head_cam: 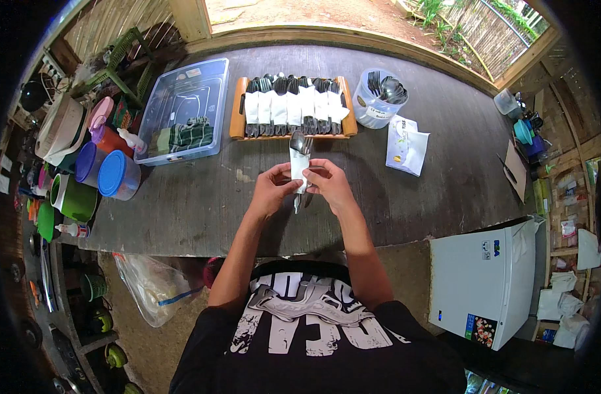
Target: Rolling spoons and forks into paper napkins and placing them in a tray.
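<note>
Between my hands, over the dark table, a metal spoon [297, 141] and fork [308, 146] stand out of a white paper napkin [300, 165] wrapped around their handles. My left hand [276, 186] pinches the napkin's left side, and my right hand [331, 184] grips its right side. Just beyond is a wooden-ended tray [238, 108] holding rows of napkin-wrapped cutlery [294, 106]. To its right a clear plastic tub [372, 109] holds loose spoons and forks [391, 88]. A pack of paper napkins [401, 147] lies beside the tub, with a white napkin [418, 152] on it.
A clear plastic box [182, 153] with folded checked cloths [192, 134] stands left of the tray. Lidded containers [118, 175] and bottles crowd the table's left end. A dark wooden table [231, 207] spans the view; a white refrigerator [478, 280] stands below right, a plastic bag [152, 290] below left.
</note>
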Available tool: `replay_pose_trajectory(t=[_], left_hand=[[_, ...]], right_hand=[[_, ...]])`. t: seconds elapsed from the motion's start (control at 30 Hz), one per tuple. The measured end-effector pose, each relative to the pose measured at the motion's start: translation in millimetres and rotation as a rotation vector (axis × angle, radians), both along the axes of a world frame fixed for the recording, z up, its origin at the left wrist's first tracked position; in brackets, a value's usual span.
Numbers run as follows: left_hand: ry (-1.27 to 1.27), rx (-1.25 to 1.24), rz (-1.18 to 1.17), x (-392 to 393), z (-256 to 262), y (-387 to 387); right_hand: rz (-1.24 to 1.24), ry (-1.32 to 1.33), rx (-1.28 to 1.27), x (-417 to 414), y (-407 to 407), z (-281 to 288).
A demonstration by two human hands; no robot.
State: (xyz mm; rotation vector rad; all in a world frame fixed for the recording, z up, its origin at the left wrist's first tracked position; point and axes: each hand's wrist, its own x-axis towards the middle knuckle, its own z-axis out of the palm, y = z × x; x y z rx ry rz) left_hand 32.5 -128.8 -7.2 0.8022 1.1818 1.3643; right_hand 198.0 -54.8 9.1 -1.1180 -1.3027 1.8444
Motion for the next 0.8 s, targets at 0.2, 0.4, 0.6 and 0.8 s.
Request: replay_pose_trajectory(t=[0.2,0.4,0.6,0.8], left_hand=[[-0.05,-0.032,0.053,-3.7,-3.9,1.7],[-0.068,-0.088,0.089,-5.5,-2.4,3.8],[-0.009,-0.121,0.078,-7.8,-2.3,5.5],[-0.056,-0.108,0.097,-6.0,-6.4,8.7]], right_hand=[[0.103,-0.041,-0.014,7.3,-4.5,-9.3],[0.35,-0.016,0.007,14.5,-9.1,-15.8],[0.177,-0.03,0.072,6.1,-9.8,-10.1],[0.134,0.003,0.098,2.0,-11.0,-14.2]])
